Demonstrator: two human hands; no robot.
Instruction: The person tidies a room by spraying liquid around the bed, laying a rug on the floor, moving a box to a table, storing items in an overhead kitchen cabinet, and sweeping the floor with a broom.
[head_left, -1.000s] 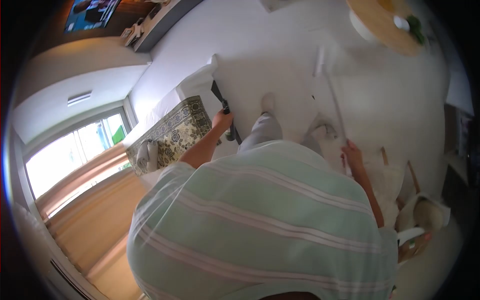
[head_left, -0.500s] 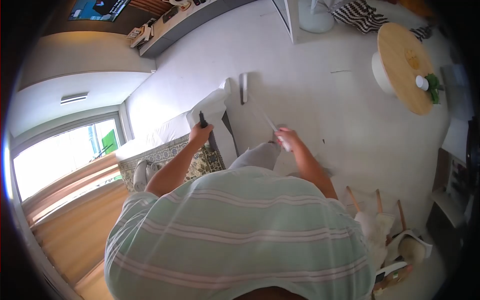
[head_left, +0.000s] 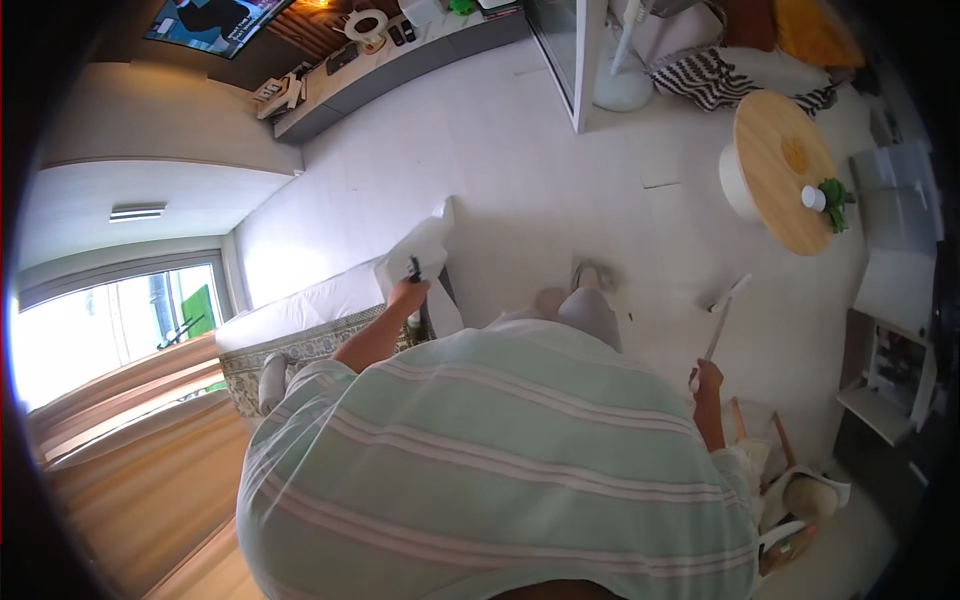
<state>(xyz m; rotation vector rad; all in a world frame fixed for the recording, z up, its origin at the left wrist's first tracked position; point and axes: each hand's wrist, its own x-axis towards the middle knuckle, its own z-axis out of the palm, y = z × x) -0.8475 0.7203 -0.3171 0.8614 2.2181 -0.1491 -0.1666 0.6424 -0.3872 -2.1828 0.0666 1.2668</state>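
My left hand (head_left: 409, 296) is closed round a black handle (head_left: 415, 267), whose tip points up past the fingers; what it belongs to cannot be made out. Under that hand lies a bed or couch with a patterned cover (head_left: 300, 343) and a white cushion-like end (head_left: 420, 240). Out to the right, my right hand (head_left: 706, 376) grips the pole of a long-handled floor tool (head_left: 716, 335). Its narrow white head rests on or just above the pale floor (head_left: 530, 180); the exact kind is unclear. One foot (head_left: 588, 277) shows on the floor between the hands.
A round wooden table (head_left: 765, 170) with a plant (head_left: 831, 203) stands at right. Behind it are striped cushions (head_left: 700, 80) and a fan-like stand (head_left: 622, 90). A low cabinet (head_left: 400, 80) runs along the far wall. A wooden-legged chair (head_left: 800, 495) sits close by at lower right.
My right hand has swung right and nearer my body, carrying the floor tool's head across the floor to the right. My left hand keeps its black handle. The view has shifted and a foot has appeared.
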